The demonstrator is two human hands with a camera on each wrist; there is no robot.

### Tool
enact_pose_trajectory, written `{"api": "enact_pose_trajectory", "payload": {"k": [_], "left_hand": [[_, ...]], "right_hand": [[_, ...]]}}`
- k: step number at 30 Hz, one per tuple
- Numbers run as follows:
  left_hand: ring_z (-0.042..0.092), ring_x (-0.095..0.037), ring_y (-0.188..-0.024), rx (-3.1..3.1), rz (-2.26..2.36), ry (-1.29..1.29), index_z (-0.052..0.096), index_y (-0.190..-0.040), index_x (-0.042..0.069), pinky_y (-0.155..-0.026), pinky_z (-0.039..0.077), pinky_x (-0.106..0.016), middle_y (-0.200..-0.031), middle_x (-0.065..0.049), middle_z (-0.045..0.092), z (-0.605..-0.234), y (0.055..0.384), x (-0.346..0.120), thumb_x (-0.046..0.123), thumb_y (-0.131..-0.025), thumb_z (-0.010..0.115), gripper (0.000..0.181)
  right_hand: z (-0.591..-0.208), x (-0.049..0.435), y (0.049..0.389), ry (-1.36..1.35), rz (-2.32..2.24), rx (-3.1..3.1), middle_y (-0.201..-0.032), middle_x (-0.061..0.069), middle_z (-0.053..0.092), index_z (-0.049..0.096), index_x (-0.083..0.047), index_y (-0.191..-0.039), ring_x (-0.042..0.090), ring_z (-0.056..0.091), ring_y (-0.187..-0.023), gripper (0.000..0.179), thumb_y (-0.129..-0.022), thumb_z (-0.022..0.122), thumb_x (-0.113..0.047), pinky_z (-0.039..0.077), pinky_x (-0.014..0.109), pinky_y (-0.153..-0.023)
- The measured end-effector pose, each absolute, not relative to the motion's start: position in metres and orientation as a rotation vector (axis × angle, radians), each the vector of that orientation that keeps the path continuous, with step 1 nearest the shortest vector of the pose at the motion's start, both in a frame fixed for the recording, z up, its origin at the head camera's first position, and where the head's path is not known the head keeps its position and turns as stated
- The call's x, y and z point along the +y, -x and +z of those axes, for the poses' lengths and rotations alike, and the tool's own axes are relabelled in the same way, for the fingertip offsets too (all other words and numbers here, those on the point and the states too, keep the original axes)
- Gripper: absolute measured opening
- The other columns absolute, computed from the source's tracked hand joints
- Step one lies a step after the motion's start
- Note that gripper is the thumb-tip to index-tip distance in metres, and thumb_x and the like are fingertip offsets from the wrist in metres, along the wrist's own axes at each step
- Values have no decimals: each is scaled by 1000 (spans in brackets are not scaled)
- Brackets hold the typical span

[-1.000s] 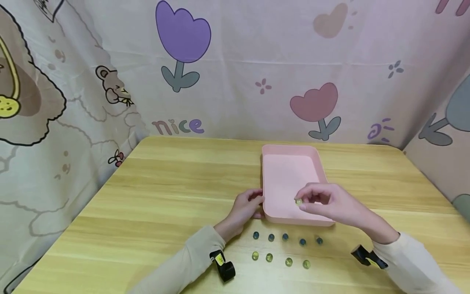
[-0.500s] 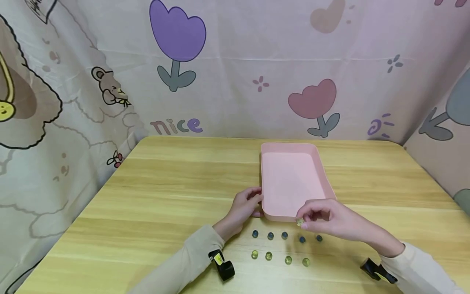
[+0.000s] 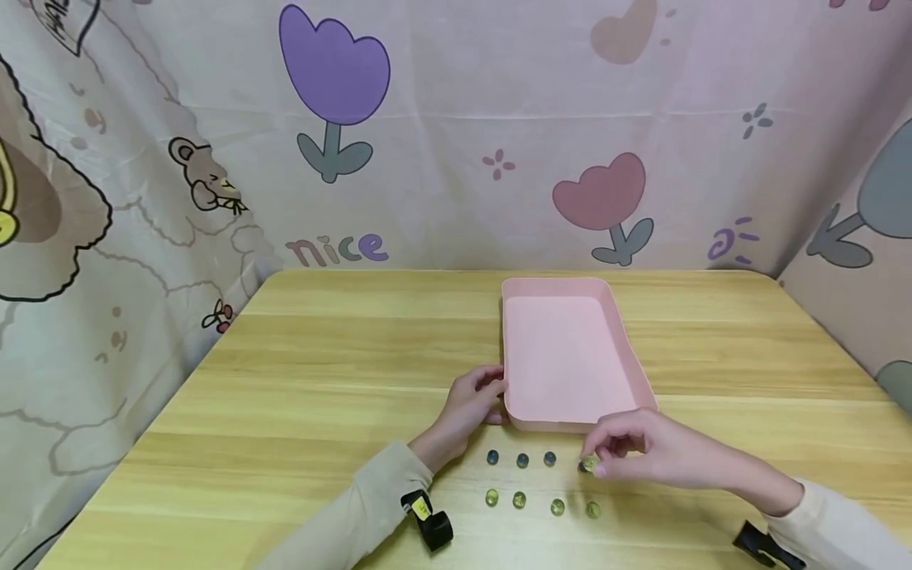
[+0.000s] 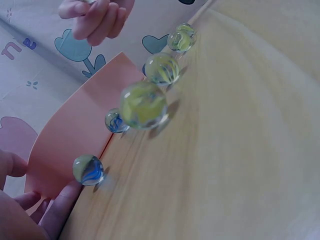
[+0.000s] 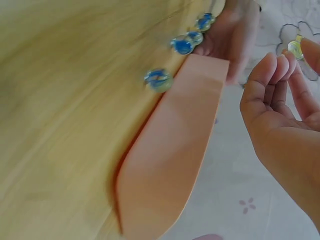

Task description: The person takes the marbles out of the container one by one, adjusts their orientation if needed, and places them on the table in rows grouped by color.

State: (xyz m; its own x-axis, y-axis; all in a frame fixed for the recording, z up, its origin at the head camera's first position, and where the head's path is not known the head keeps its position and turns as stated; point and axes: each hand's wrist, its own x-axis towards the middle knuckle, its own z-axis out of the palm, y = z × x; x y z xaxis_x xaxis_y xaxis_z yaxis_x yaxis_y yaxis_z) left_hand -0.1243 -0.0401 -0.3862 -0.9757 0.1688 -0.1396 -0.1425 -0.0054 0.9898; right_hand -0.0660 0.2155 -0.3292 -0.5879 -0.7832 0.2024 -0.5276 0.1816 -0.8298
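My right hand (image 3: 641, 447) pinches a yellow-green glass marble (image 3: 590, 462) between thumb and fingertips, just past the tray's near edge. The right wrist view also shows this marble (image 5: 295, 49) at the fingertips. My left hand (image 3: 466, 404) holds the pink tray (image 3: 507, 340) at its near left corner, thumb and fingers against the wall. Blue-swirled marbles (image 3: 522, 460) lie in a row before the tray; one peeks out beside my right fingertips, and the row's right end is hidden by that hand. Nearer me runs a row of several yellow-green marbles (image 3: 557, 507).
All this stands on a wood-grain table (image 3: 321, 380). A printed cloth (image 3: 442, 190) hangs behind the table and at its sides. Each wrist carries a black camera on a strap, such as the left wrist camera (image 3: 431, 526).
My right hand has come from above the tray toward me, over the right end of the blue row, still pinching the yellow-green marble. My left hand stays at the tray corner.
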Motion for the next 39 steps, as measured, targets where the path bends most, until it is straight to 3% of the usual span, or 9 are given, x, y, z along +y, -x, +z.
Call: {"api": "enact_pose_trajectory", "payload": {"k": [10, 24, 39], "left_hand": [[61, -20, -92, 2037, 2096, -27, 56, -127, -4, -67, 61, -32, -110, -13, 60, -388, 124, -41, 9, -95, 57, 35], [61, -19, -90, 2032, 2097, -27, 56, -128, -4, -67, 61, -32, -110, -13, 60, -388, 123, -41, 9, -95, 57, 35], [60, -18, -90, 2033, 2094, -23, 56, -129, -4, -66, 61, -32, -112, -13, 60, -387, 125, -40, 10, -95, 57, 36]], "right_hand": [[-345, 248, 62, 1184, -1272, 2032, -84, -3, 63, 67, -7, -102, -1, 54, -79, 13, -91, 63, -1, 54, 21, -59], [-364, 257, 60, 1145, -1241, 2045, -85, -8, 62, 69, -6, -99, -2, 53, -78, 16, -86, 66, 3, 53, 20, -57], [-368, 253, 59, 1133, -1185, 2124, -80, -18, 53, 67, -14, -95, -5, 49, -73, 15, -84, 73, -6, 49, 17, -53]]}}
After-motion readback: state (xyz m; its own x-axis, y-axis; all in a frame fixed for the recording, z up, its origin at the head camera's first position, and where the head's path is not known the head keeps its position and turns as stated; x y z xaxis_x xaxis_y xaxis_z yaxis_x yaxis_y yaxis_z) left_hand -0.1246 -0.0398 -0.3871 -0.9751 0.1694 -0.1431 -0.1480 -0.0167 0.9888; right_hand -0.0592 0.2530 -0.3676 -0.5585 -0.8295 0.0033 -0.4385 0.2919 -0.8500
